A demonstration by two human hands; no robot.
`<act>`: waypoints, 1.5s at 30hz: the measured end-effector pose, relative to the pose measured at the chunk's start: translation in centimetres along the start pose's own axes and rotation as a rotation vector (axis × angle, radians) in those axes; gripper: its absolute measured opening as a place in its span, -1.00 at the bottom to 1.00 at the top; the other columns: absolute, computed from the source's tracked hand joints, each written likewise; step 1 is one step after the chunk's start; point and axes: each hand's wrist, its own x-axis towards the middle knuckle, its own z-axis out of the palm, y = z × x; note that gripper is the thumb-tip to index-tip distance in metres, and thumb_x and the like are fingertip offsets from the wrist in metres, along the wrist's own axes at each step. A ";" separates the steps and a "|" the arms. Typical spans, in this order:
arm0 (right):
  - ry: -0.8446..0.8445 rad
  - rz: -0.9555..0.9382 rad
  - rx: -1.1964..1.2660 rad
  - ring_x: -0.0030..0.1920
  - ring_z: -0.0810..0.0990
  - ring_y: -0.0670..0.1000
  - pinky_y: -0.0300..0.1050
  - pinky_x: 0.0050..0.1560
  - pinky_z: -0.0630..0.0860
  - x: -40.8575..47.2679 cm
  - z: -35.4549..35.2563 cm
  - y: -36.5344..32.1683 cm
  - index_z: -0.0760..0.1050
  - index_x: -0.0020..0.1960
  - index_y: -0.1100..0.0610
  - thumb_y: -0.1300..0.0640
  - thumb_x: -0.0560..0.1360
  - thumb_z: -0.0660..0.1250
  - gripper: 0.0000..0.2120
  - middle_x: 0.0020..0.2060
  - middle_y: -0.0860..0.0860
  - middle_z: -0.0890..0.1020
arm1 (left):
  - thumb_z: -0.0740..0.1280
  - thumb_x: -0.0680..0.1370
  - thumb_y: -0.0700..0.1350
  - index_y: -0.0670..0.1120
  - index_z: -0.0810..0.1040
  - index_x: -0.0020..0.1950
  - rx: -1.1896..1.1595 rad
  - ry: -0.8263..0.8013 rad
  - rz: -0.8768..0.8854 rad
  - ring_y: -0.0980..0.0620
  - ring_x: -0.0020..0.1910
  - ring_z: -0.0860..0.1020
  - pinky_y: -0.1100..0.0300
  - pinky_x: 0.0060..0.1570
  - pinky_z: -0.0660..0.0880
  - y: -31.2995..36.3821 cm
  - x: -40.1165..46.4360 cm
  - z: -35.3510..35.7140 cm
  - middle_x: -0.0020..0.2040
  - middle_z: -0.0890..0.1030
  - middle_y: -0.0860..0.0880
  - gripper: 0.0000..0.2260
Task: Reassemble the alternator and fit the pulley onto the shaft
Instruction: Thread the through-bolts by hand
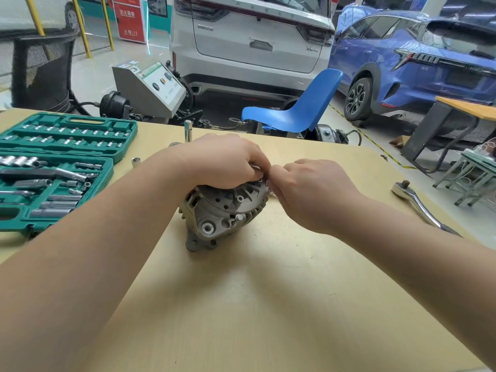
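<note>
Alternator (pixel 222 210) gripped by left hand (pixel 228 159) on table (pixel 268 304)

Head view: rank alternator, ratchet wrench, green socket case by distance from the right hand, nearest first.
From the right hand:
1. Alternator: just to its left, fingertips at the housing's top edge.
2. Ratchet wrench: lying on the table to its right.
3. Green socket case: open at the table's far left, beyond the left hand.

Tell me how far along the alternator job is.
Done: the alternator housing sits closed on the table. In hand: left hand grips its top, right hand works at the rim; the part there is hidden. Left: pulley unseen; the ratchet lies unused.
</note>
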 end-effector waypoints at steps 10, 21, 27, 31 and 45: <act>0.124 0.162 0.303 -0.29 0.48 0.21 0.07 -0.30 0.43 -0.2 0.7 -0.5 0.48 -0.03 0.16 -0.09 0.71 0.20 -0.67 -0.29 0.04 0.55 | 0.16 0.74 0.11 0.43 0.57 0.32 0.027 -0.007 0.010 0.07 0.36 0.42 -0.05 0.29 0.39 0.1 0.0 -0.1 0.39 0.52 0.35 -0.72; 0.090 0.346 0.369 -0.26 0.48 0.18 -0.01 -0.33 0.35 0.2 1.3 -0.1 0.48 -0.12 0.06 -0.29 0.66 0.17 -0.56 -0.39 -0.03 0.47 | 0.16 0.74 0.13 0.40 0.57 0.34 0.021 -0.012 -0.004 0.07 0.33 0.43 0.00 0.13 0.29 -0.2 0.2 0.1 0.38 0.52 0.34 -0.72; 0.215 0.148 0.161 -0.24 0.51 0.15 -0.05 -0.36 0.38 -0.5 0.5 -0.6 0.55 -0.06 0.13 -0.06 0.69 0.21 -0.69 -0.26 0.01 0.59 | 0.14 0.75 0.09 0.41 0.57 0.33 0.043 -0.024 0.002 0.05 0.35 0.42 -0.02 0.16 0.33 0.0 0.2 0.1 0.37 0.51 0.35 -0.69; 0.086 0.119 -0.020 -0.30 0.41 0.13 -0.07 -0.37 0.20 -0.2 0.0 -0.9 0.48 -0.07 0.10 0.18 0.57 0.32 -0.95 -0.29 0.01 0.53 | 0.13 0.73 0.03 0.42 0.56 0.34 0.043 -0.032 -0.002 0.05 0.35 0.42 -0.01 0.15 0.30 0.1 0.3 0.0 0.39 0.51 0.35 -0.65; 0.014 0.202 0.101 -0.14 0.57 0.12 -0.07 -0.34 0.30 0.5 0.8 0.4 0.40 -0.03 -0.02 -0.25 0.70 -0.04 -0.61 -0.22 -0.09 0.54 | 0.14 0.74 0.11 0.40 0.57 0.34 0.043 -0.020 -0.006 0.06 0.36 0.41 -0.03 0.18 0.33 -0.1 0.4 0.2 0.39 0.51 0.35 -0.70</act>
